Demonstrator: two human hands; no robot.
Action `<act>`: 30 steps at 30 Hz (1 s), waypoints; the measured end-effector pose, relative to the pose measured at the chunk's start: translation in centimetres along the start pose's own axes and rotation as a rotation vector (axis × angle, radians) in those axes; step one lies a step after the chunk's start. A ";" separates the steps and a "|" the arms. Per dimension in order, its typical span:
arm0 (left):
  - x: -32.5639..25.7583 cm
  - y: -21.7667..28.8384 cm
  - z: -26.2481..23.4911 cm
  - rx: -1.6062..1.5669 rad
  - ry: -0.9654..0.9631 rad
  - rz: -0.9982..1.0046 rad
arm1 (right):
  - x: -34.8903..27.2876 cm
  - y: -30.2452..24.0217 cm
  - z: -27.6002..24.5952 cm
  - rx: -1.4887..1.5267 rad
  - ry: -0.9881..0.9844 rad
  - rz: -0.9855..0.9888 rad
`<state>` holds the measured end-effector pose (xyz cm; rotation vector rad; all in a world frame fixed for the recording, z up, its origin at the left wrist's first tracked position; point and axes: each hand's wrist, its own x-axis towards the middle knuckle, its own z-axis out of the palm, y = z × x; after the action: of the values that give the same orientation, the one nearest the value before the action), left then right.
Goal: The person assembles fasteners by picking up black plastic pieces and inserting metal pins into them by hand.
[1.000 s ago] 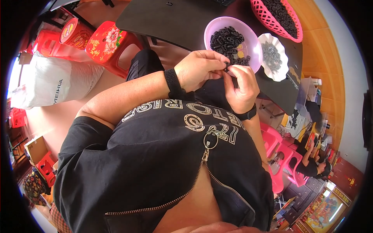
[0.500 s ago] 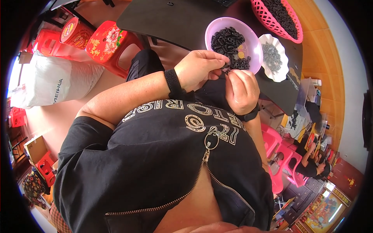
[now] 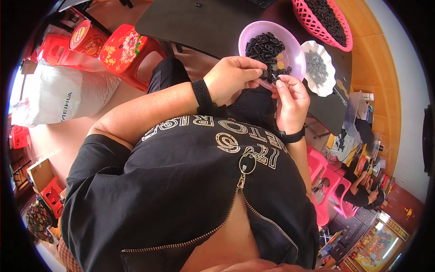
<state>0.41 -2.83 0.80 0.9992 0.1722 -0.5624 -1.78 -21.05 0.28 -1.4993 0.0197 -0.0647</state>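
My left hand [image 3: 230, 80] is at the near rim of a lilac bowl [image 3: 297, 52], thumb and forefinger pinched on a small black part [image 3: 263, 73]. Close beside it, my right hand [image 3: 291, 102] is closed with its fingertips together on another small black piece [image 3: 276, 79], mostly covered by the fingers. Inside the bowl lie many loose black oval parts [image 3: 263, 47] with holes, and a few yellowish round marks show on its bottom. Right of the bowl stands a white scalloped dish [image 3: 331, 77] filled with small greyish translucent pieces [image 3: 316, 68].
The dark table [image 3: 190, 27] carries the bowls and, at the far right, a pink lattice basket [image 3: 312, 23] full of black parts. Red stools [image 3: 120, 52] and a white sack [image 3: 68, 97] stand on the left. Pink chairs [image 3: 333, 186] and another person [image 3: 358, 195] are at the right.
My right hand has moved slightly right, away from the left fingertips, and turned so its fingers point up toward the bowl. My left hand has stayed nearly in place.
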 end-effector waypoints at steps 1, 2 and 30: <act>0.1 -0.1 -0.1 -0.008 -0.004 0.005 | 0.0 0.0 0.0 0.000 -0.001 -0.001; 0.2 -0.2 -0.1 -0.016 -0.008 0.010 | 0.0 0.0 0.0 0.002 -0.003 0.005; -0.5 -0.1 -0.3 0.075 -0.106 -0.147 | -0.2 0.0 0.7 -0.493 -0.091 -0.438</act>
<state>0.03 -2.46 0.78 1.0317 0.1314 -0.7590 -1.99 -20.33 0.34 -1.9751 -0.3919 -0.3649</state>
